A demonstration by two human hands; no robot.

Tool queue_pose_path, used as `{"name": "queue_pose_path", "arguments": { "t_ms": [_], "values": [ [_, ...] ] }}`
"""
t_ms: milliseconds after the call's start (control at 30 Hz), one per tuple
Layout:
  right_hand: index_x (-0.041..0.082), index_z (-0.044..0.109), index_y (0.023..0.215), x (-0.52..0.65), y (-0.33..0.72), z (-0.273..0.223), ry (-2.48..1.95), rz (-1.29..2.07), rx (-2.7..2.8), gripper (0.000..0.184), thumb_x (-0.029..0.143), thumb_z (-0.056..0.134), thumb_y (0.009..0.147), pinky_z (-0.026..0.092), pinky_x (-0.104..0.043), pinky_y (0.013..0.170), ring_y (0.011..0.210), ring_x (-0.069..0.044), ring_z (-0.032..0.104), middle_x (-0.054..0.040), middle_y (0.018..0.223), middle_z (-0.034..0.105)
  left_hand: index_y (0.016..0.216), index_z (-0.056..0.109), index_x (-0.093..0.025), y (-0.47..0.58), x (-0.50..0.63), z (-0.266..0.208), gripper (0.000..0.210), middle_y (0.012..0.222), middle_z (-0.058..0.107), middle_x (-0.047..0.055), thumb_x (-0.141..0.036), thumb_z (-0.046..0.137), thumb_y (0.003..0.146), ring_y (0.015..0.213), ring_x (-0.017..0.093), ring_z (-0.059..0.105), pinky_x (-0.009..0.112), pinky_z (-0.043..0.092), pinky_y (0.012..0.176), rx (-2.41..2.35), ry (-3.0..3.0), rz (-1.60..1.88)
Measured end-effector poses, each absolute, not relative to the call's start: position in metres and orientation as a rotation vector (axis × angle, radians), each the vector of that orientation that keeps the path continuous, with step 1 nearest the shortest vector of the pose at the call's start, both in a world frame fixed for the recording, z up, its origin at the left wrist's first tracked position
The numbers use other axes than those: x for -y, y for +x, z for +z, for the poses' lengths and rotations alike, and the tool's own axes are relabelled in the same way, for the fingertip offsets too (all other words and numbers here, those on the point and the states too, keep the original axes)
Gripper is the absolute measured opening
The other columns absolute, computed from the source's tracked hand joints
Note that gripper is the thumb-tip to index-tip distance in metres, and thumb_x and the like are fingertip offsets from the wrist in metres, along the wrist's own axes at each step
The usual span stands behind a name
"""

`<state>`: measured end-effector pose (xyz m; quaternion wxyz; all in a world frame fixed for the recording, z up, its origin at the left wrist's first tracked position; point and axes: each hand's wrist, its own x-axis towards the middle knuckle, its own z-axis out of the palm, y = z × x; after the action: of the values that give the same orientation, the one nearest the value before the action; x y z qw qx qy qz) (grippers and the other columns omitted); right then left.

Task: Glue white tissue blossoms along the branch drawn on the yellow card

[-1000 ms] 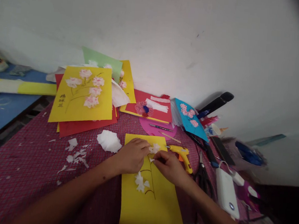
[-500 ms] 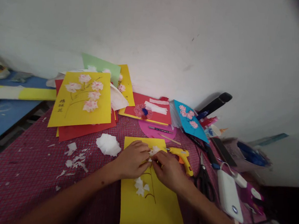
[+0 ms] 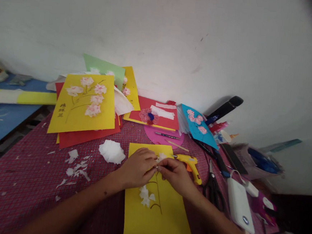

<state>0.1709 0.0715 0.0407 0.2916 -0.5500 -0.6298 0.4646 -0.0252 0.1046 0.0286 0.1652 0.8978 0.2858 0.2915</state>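
Note:
A yellow sheet of paper (image 3: 158, 225) lies in front of me, with drawn brown branches and a cluster of white paper petals (image 3: 145, 196) on it. Near its top edge, more white paper petals (image 3: 162, 156) show behind my fingers. My right hand (image 3: 175, 174) pinches a small piece of white paper (image 3: 157, 166) between thumb and forefinger. From the other side, my left hand (image 3: 138, 168) has its thumb and fingers closed at the same piece, partly hiding it. A yellow glue gun (image 3: 191, 163) lies just right of my right hand.
Left of the sheet are a stack of white paper pieces (image 3: 112, 151) and loose scraps (image 3: 78, 168). Finished flower cards (image 3: 86, 104) lean at the back left. Black scissors (image 3: 213, 190) and a white power bank (image 3: 240, 206) lie at right. A wall (image 3: 162, 41) stands behind.
My right hand's fingers have lifted and straightened slightly, so the pinched white paper shows more. My left hand stays nearly in place. The view has shifted slightly.

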Motion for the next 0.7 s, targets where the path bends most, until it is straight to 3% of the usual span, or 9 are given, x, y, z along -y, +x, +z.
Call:
{"name": "queue_pose_path", "arguments": {
  "t_ms": [233,300,533,700],
  "values": [
    [0.018,0.065,0.079,-0.123,0.194,0.071,-1.480,0.753,2.113,0.013,0.021,0.055,0.086,0.042,-0.024,0.065,0.070,-0.014,0.058,-0.0006,0.075,0.065,0.087,0.062,-0.017,-0.027,-0.108,0.031,0.013,0.103,0.064,0.007,-0.024,0.052,0.091,0.106,0.023,0.056,0.043,0.040,0.101,-0.882,2.627,0.660],
    [0.017,0.066,0.079,-0.144,0.198,0.076,-1.449,0.741,2.303,0.016,0.021,0.053,0.087,0.040,-0.023,0.062,0.067,-0.014,0.056,-0.0006,0.074,0.066,0.088,0.062,-0.017,-0.028,-0.108,0.030,0.013,0.107,0.064,0.008,-0.026,0.053,0.090,0.110,0.024,0.054,0.044,0.039,0.102,-0.887,2.642,0.622],
    [0.018,0.071,0.090,-0.181,0.185,0.077,-1.253,0.666,2.836,0.019,0.015,0.052,0.086,0.040,-0.024,0.072,0.083,-0.017,0.062,-0.0044,0.090,0.071,0.093,0.063,-0.017,-0.028,-0.108,0.025,0.015,0.118,0.062,0.008,-0.030,0.056,0.090,0.114,0.026,0.053,0.044,0.040,0.102,-0.876,2.652,0.555],
    [0.021,0.072,0.088,-0.187,0.172,0.082,-1.191,0.547,3.078,0.020,0.016,0.053,0.084,0.037,-0.024,0.065,0.079,-0.018,0.063,-0.0042,0.087,0.072,0.096,0.063,-0.017,-0.027,-0.107,0.021,0.017,0.122,0.062,0.007,-0.031,0.055,0.091,0.116,0.026,0.054,0.044,0.040,0.102,-0.863,2.654,0.535]
  ]
}}
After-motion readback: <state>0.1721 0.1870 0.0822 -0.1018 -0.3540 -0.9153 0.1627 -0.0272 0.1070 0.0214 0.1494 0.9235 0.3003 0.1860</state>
